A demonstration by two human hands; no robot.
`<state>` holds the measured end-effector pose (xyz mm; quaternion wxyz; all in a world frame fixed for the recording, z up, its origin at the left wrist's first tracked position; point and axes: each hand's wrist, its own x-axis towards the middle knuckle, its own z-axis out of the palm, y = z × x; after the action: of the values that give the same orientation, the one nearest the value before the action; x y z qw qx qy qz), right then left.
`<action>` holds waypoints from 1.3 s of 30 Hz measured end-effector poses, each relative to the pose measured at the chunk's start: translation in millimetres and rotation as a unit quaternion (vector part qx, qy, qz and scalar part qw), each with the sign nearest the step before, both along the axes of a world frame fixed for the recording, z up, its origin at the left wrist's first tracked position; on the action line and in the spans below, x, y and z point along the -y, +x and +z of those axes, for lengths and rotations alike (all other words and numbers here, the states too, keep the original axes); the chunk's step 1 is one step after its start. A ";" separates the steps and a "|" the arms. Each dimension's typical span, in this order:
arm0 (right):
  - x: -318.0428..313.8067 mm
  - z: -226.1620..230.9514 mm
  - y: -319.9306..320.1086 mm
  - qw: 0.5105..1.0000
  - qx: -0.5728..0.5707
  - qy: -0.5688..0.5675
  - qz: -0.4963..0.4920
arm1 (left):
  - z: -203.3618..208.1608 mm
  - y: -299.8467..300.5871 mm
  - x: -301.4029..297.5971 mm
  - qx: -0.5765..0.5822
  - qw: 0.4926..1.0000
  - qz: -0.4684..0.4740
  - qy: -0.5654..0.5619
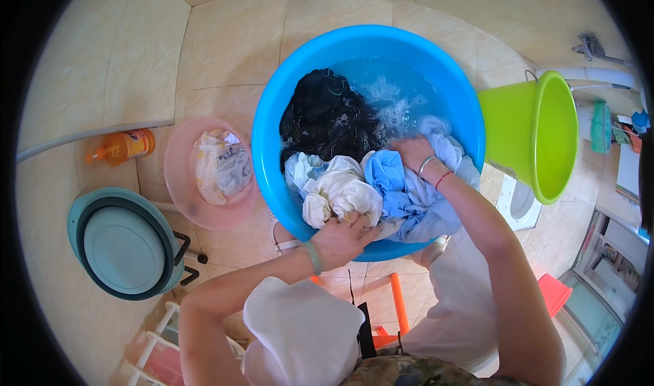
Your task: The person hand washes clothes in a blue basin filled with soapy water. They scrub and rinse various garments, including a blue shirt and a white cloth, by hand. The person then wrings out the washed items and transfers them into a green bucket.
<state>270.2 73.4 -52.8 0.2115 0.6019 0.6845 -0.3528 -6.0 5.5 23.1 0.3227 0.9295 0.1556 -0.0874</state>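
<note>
Round blue basin: open water along the far-right rim leaves room there; black garment fills the far-left part. Pink basin sits just beside the left edge, green bucket close against the right. White cloth and light-blue cloth bunch toward the near edge. Left hand, fingers curled, grasps the white cloth. Right hand rests among wet folds, fingertips partly hidden; cannot tell whether it grips.

Smooth, glossy plastic basin, rumpled matt cloth laundry, smooth plastic bucket.
</note>
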 end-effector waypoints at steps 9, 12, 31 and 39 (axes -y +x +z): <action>14.0 64.2 -4.1 0.927 -0.262 0.241 -0.121 | -15.5 -14.7 -40.2 0.010 0.973 0.227 0.041; 31.9 94.3 -20.5 0.962 -0.148 0.218 0.074 | -18.2 -11.3 -25.7 -0.020 0.983 0.180 0.043; 81.4 58.5 25.8 0.888 -0.313 0.165 -0.294 | 1.3 -63.4 -50.5 0.116 0.962 0.245 -0.038; 82.0 86.5 33.5 0.887 -0.299 0.148 -0.319 | -5.1 -56.2 -70.8 0.126 0.900 0.416 -0.005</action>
<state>303.7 -8.6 33.6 -0.2188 0.6779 0.5309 -0.4591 -62.1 76.3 18.0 0.3509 0.7817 0.4859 0.1722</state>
